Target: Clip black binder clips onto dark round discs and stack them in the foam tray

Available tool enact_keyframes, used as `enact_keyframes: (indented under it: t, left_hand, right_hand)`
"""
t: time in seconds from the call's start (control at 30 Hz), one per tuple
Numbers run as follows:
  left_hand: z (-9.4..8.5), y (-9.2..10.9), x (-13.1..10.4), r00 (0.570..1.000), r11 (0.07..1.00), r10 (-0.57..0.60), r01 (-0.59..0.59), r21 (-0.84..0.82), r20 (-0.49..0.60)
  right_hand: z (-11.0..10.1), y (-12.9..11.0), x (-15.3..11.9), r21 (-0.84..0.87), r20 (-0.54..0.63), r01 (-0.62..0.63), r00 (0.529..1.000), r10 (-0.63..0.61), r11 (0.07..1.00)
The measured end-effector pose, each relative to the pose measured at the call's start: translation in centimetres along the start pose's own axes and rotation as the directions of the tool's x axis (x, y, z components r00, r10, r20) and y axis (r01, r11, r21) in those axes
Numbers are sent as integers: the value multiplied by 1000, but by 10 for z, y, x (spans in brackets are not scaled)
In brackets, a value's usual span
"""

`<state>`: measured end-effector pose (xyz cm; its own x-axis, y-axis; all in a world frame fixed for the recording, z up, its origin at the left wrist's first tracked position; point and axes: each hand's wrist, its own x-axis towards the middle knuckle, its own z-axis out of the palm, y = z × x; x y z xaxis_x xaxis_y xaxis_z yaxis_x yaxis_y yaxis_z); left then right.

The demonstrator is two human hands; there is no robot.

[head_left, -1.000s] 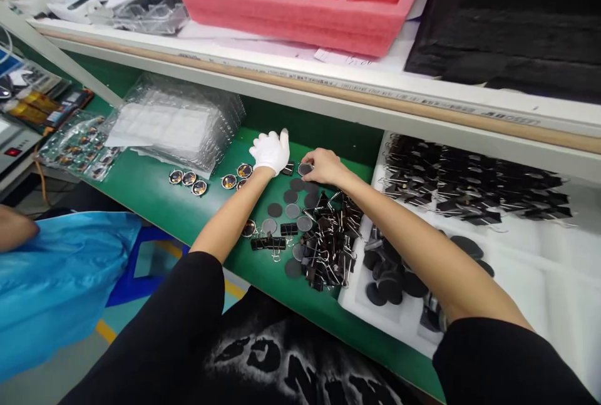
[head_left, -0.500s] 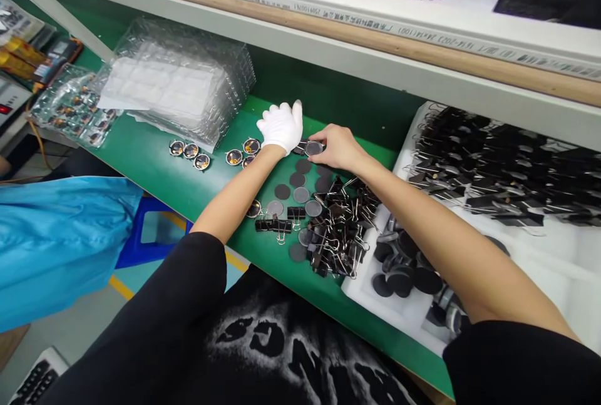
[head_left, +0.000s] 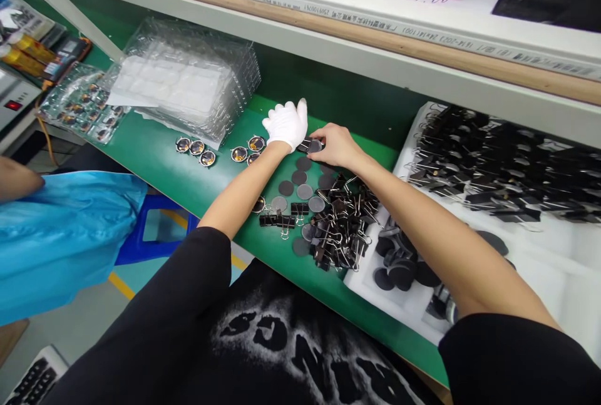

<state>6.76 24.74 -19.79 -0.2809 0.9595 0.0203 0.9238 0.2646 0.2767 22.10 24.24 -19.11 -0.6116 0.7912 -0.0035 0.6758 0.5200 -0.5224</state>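
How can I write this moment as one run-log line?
Left hand: gloved, beside black clip | right hand: bare, holding grey disc | nearby: clip pile, loose discs, white tray

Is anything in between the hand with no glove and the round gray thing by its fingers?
Nothing visible: the bare right hand holds the gray disc at its edge. On the disc's other side, a black clip sits between it and the gloved left hand.

An assembly workshop; a green workbench bears heaped binder clips, dark discs and stacked plastic trays; a yellow line crosses the floor.
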Motion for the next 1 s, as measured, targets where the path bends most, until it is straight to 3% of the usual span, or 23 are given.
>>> enact_keyframes:
  t: [0.1, 0.17, 0.23, 0.33, 0.4, 0.47, 0.53, 0.57, 0.6, 0.67, 0.73, 0.77, 0.9, 0.93, 0.97, 1.0]
  left_hand:
    - [-12, 3, -5, 996, 1000, 0, -3, -24, -85]
    - [-32, 0, -21, 981, 985, 138, -151, -87, -138]
    - [-58, -11, -51, 931, 926, 330, -351, -138, -155]
    - [-93, -45, -106, 804, 807, 590, -589, -32, 70]
    - [-103, -71, -137, 722, 728, 649, -681, 81, 241]
    - [-104, -93, -153, 619, 634, 685, -766, 105, 383]
    - [-101, -105, -157, 538, 583, 708, -811, 50, 458]
    - [-99, -108, -156, 519, 583, 717, -813, 9, 465]
    - [-99, -109, -154, 519, 596, 723, -802, -34, 456]
    - [-99, -108, -150, 557, 642, 718, -762, -87, 417]
    - [-99, -106, -150, 600, 674, 696, -735, -73, 394]
    - [-99, -106, -150, 598, 673, 692, -737, -62, 404]
    - [-102, -108, -146, 471, 619, 740, -756, -211, 481]
    - [-105, -108, -141, 465, 627, 748, -729, -275, 473]
    - [-108, -107, -134, 499, 652, 744, -687, -322, 444]
    - [-112, -104, -125, 564, 689, 723, -635, -349, 400]
  right_hand:
    - [-2, -6, -2, -23, 21, -16, 1000, 16, 1000]
    - [-6, -10, -5, -25, 36, -23, 999, 24, 999]
    - [-12, -11, -11, 9, 10, -50, 999, 50, 999]
    - [-21, -11, -25, 251, -126, -130, 978, 166, 959]
    - [-29, -12, -35, 530, -158, -178, 940, 303, 829]
    - [-36, -15, -45, 756, -84, -213, 906, 415, 618]
    - [-44, -21, -54, 864, 11, -237, 891, 454, 444]
    - [-47, -23, -58, 888, 48, -244, 891, 451, 389]
    - [-50, -25, -62, 903, 78, -250, 895, 440, 349]
    - [-54, -28, -69, 919, 132, -274, 892, 432, 285]
    - [-56, -28, -74, 921, 200, -324, 868, 454, 214]
    - [-56, -28, -75, 920, 233, -350, 851, 471, 177]
    - [-54, -23, -78, 926, 263, -367, 797, 544, 90]
    - [-53, -21, -77, 933, 240, -348, 795, 556, 94]
    - [-52, -19, -76, 939, 213, -327, 798, 563, 108]
    - [-51, -17, -75, 943, 184, -306, 805, 564, 129]
